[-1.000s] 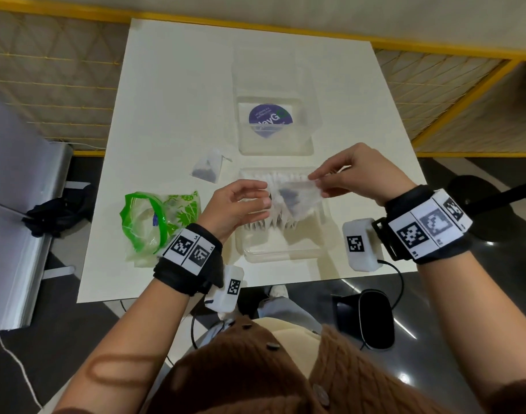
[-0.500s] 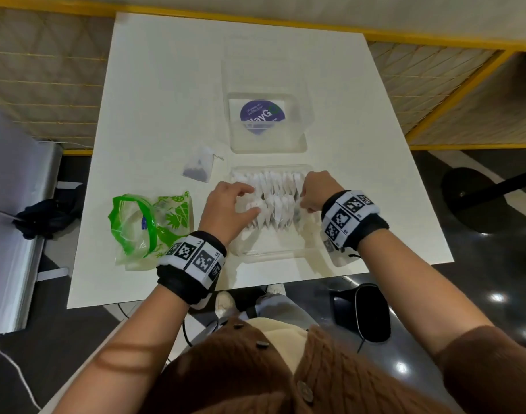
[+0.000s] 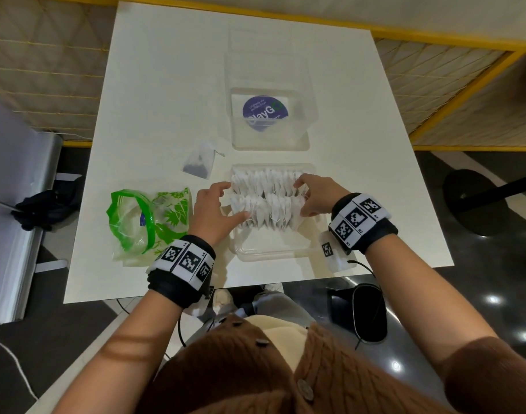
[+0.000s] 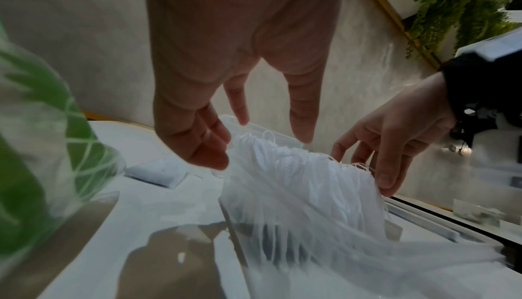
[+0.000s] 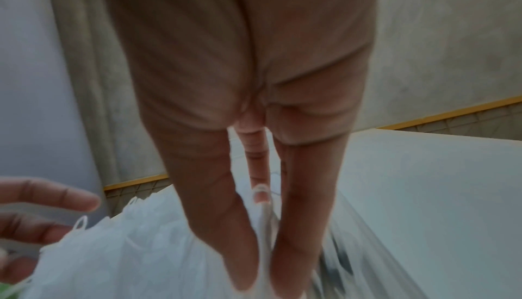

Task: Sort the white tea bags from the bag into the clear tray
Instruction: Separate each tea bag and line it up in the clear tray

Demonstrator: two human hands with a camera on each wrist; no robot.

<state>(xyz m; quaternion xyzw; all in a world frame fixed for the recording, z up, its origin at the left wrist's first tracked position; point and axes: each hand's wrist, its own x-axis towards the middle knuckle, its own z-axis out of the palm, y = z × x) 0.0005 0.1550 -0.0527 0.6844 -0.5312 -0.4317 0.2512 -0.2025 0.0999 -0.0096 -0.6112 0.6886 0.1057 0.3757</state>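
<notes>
White tea bags (image 3: 267,198) stand packed upright in two rows inside the clear tray (image 3: 273,252), which sits at the near middle of the surface (image 3: 166,85). I see my left hand (image 3: 211,213) at the 9 o'clock end of the rows, fingers spread and relaxed, thumb against the nearest bag. My right hand (image 3: 315,195) is at the 3 o'clock end, fingers extended down against the bags; from the right wrist view its fingers (image 5: 243,248) look slid between bags, though blur keeps me from telling whether they pinch one. At 9 o'clock of the tray lies the green-printed bag (image 3: 148,222), mouth open toward me. One loose tea bag (image 3: 200,159) rests flat on the surface at about 10 o'clock of the tray, apart from it. At 12 o'clock, just beyond the tray, stands a clear box (image 3: 270,121) with a purple round label (image 3: 264,112).
</notes>
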